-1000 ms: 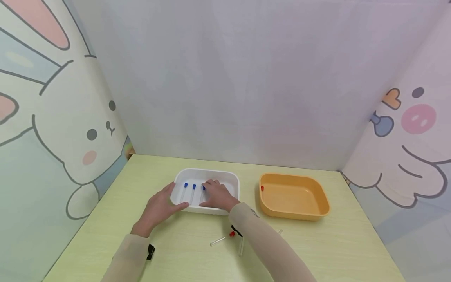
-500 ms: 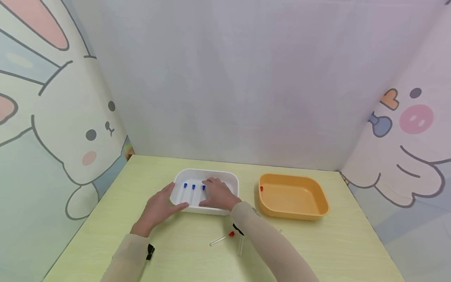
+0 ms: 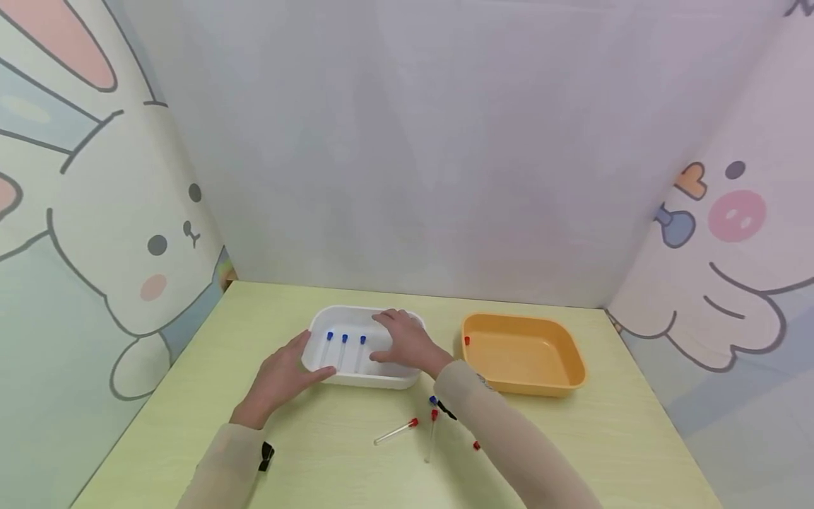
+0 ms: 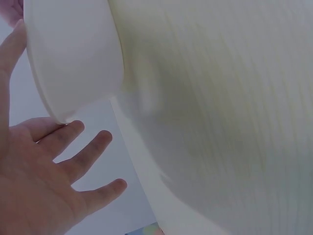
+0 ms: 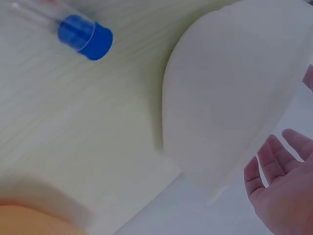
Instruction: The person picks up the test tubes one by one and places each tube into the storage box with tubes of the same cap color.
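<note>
A white tray (image 3: 375, 382) holds three clear test tubes with blue caps (image 3: 344, 339), lying side by side in its left half. My left hand (image 3: 276, 382) spans the tray's left end, thumb at the front rim. In the left wrist view its fingers (image 4: 88, 156) are spread, with the thumb and index finger at the tray's rim. Over the tray's right half is my right hand (image 3: 410, 343), thumb and fingers apart and nothing between them. The right wrist view shows those fingers (image 5: 269, 161) beyond the tray's wall (image 5: 220, 93).
An orange tray (image 3: 540, 387) with a red-capped tube (image 3: 467, 341) at its left side stands to the right. On the table in front lie two red-capped tubes, one angled (image 3: 394, 433); a blue cap (image 3: 433, 400) and another red cap (image 3: 476, 445) show beside the right sleeve.
My right hand has lifted off the third blue-capped tube and shifted right, leaving it lying in the white tray. The left hand stays at the tray's end.
</note>
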`<action>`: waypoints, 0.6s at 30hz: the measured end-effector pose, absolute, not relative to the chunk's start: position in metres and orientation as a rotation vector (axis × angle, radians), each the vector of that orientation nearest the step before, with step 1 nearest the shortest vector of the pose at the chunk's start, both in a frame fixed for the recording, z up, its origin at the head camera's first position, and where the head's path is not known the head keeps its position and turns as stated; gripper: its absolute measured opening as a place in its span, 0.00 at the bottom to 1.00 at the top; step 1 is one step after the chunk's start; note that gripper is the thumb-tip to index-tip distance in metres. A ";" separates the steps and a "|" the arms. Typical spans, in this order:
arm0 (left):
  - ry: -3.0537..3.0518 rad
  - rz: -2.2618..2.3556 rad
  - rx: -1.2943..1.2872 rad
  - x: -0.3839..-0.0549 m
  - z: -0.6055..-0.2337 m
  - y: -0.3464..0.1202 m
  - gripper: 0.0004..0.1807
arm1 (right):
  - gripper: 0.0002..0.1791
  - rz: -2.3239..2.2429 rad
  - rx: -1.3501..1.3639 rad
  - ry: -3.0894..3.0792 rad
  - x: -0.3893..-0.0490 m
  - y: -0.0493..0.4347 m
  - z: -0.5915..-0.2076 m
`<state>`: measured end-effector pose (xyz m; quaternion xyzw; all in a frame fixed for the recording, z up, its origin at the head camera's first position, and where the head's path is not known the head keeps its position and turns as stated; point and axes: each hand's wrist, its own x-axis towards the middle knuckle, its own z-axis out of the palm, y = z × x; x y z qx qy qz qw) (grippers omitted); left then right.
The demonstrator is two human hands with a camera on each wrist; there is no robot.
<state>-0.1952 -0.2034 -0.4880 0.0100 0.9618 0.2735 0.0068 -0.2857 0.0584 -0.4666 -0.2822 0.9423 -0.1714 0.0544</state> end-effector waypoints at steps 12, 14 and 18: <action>3.020 0.863 0.060 -0.195 -0.490 -0.207 0.63 | 0.44 -0.598 -0.839 2.862 -0.273 0.098 -0.448; 3.013 0.873 0.064 -0.195 -0.489 -0.207 0.63 | 0.44 -0.597 -0.836 2.861 -0.271 0.103 -0.447; 3.006 0.891 0.074 -0.194 -0.489 -0.207 0.63 | 0.43 -0.571 -0.838 2.867 -0.265 0.113 -0.443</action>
